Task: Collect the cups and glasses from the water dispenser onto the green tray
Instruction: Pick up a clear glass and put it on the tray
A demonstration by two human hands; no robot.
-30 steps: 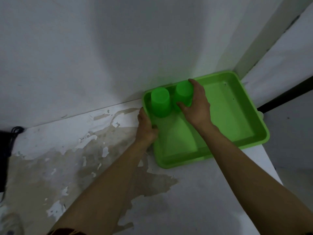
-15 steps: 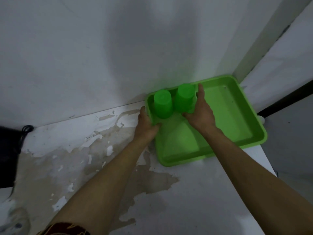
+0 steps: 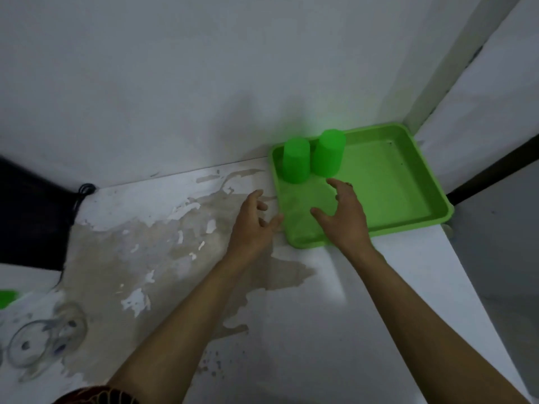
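Both hands have come back from the two green cups and now hover with nothing in them.

Earlier the right hand (image 3: 344,220) was touching the right green cup (image 3: 329,152) and the left hand (image 3: 253,225) was on the tray's left rim; now both are apart from them. The grip of each hand is spread, the fingers loose and open, holding nothing. The right hand is above the near-left part of the green tray (image 3: 408,182), and the left hand is just beside the tray's left edge, over the stained desk (image 3: 163,240). The left green cup (image 3: 296,164) and the right one stand upside down, close side by side, in the far-left corner of the tray. The tray lies at the far right of the desk, against the white wall (image 3: 175,83). At the lower left a clear glass (image 3: 43,342) appears, blurred.
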